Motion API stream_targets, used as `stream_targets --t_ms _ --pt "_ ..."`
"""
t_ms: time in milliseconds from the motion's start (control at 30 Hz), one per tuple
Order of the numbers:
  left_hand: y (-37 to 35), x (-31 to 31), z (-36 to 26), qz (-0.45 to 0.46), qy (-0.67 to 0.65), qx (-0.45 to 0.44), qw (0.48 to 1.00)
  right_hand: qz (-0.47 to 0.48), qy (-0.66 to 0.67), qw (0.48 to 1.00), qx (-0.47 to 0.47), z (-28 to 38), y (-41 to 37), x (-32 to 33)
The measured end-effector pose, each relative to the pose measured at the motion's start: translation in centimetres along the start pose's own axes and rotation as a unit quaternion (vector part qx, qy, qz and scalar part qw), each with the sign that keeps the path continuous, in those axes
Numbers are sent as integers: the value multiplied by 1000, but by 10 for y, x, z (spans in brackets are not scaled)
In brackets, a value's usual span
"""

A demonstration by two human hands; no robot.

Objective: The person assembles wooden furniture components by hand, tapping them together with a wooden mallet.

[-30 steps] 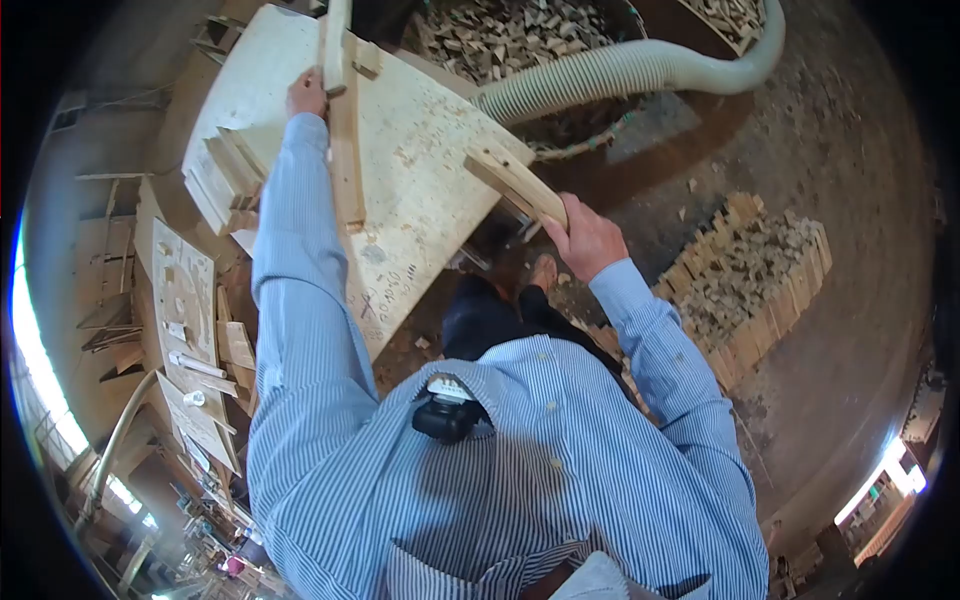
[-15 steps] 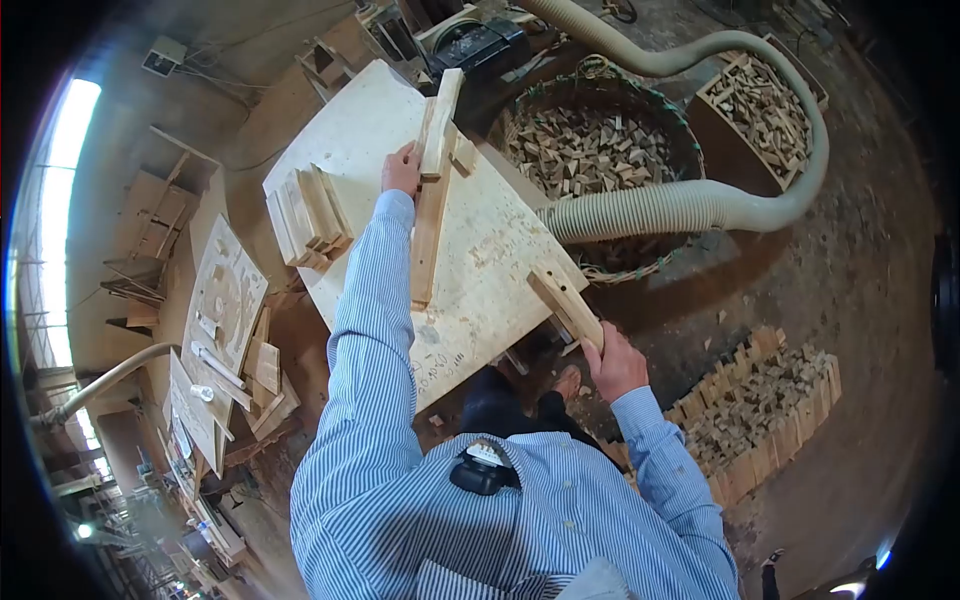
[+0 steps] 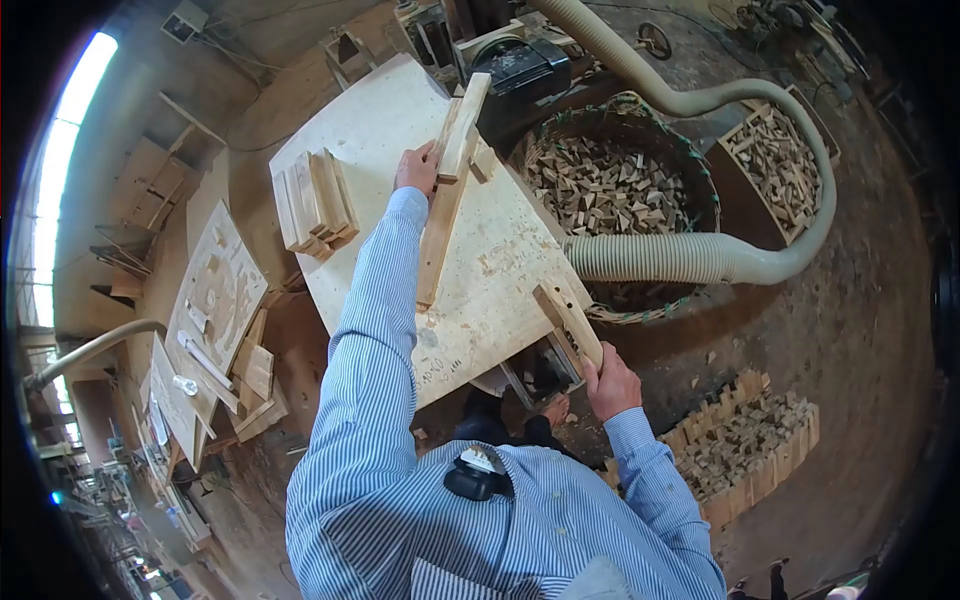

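My left hand is closed at the side of a wooden strip assembly on the pale worktable, with its fingers against a pale wooden block. That block lies at the upper end of a long brown strip. My right hand grips the lower end of a wooden piece with dark holes, whose upper end meets the table's right corner. A stack of short wooden pieces lies on the table left of my left hand.
A basket of wood offcuts stands beyond the table's right edge, crossed by a ribbed hose. A box of scraps and a slatted bin of blocks are at the right. A black motor sits behind.
The view has shifted, so the table and basket appear slightly lower and further right. Both hands keep their hold, and the holed piece in my right hand stays at the table corner.
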State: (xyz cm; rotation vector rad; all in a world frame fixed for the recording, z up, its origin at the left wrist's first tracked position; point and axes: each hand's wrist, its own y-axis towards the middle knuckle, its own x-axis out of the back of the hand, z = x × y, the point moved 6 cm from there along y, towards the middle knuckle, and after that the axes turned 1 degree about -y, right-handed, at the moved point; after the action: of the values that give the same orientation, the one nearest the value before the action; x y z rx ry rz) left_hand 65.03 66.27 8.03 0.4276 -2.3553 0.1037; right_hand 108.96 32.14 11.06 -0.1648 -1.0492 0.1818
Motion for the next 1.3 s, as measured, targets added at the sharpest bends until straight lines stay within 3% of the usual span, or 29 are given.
stream_targets --t_ms 667,767,833,1033,1167,1300 --pt "101 8 33 41 43 25 998 -10 -1 999 -43 58 77 -6" --pt "97 1 34 53 50 18 997 -17 -3 999 -43 54 70 -4" --pt "83 8 25 -11 29 -10 999 -10 6 999 -46 52 65 -5" --pt "44 7 6 9 58 -1 998 -23 -4 999 -43 36 41 0" --pt "16 0 3 -35 24 -44 998 -29 -15 999 -40 21 20 2" --pt "-20 13 -26 -51 -23 -30 998 -19 -13 999 -36 8 1 3"
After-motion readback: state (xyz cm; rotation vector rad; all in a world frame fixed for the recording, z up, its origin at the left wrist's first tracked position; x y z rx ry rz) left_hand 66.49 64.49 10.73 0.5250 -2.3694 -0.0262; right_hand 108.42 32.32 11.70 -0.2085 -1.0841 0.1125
